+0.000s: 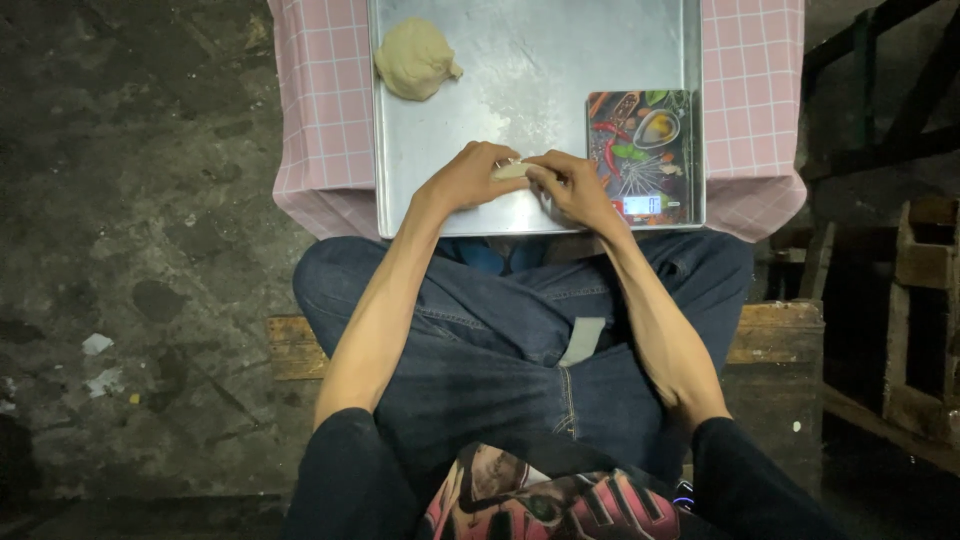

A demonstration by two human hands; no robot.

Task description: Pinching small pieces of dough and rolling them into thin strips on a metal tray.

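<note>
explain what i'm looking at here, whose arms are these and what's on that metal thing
There is no machine here: a camera worn on a person's head looks straight down, so the arms are that person's own. They sit cross-legged on a wooden bench. Before them a metal tray rests on a pink checked cloth. On the tray lie a big lump of dough and a small kitchen scale with a colourful picture on top. The left hand and right hand meet over the tray and pinch a small piece of dough between their fingers.
</note>
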